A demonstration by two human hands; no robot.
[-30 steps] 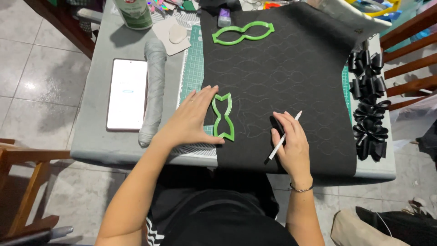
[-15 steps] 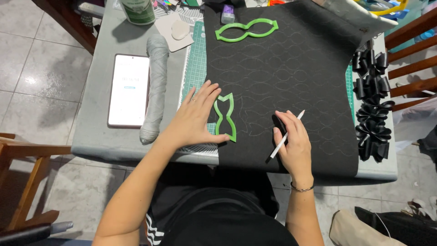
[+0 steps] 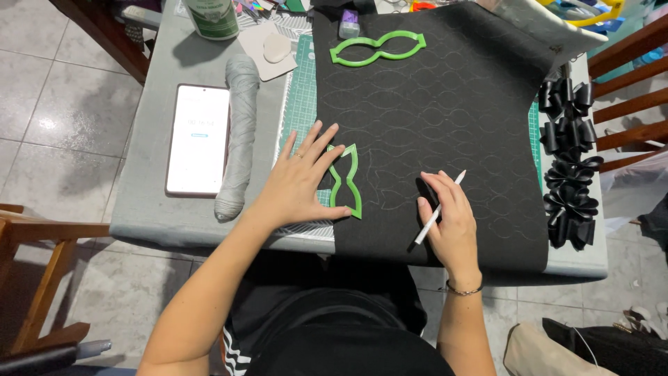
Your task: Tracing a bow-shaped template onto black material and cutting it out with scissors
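My left hand (image 3: 300,182) lies flat with fingers spread on a small green bow-shaped stencil (image 3: 346,182), pressing it onto a large black sheet (image 3: 445,104) marked with faint traced outlines. My right hand (image 3: 450,219) rests on the sheet to the right of the stencil and holds a white pencil (image 3: 437,216), tip pointing toward me. A second, wider green stencil (image 3: 378,49) lies at the far end of the sheet.
A green cutting mat (image 3: 299,104) sits under the sheet on a grey table (image 3: 149,209). A lit phone (image 3: 198,138) and a grey yarn skein (image 3: 239,132) lie at left. Several black bows (image 3: 567,167) are piled at right. Wooden chairs stand around.
The view has shifted slightly. Both hands and the small stencil stay in much the same place on the sheet.
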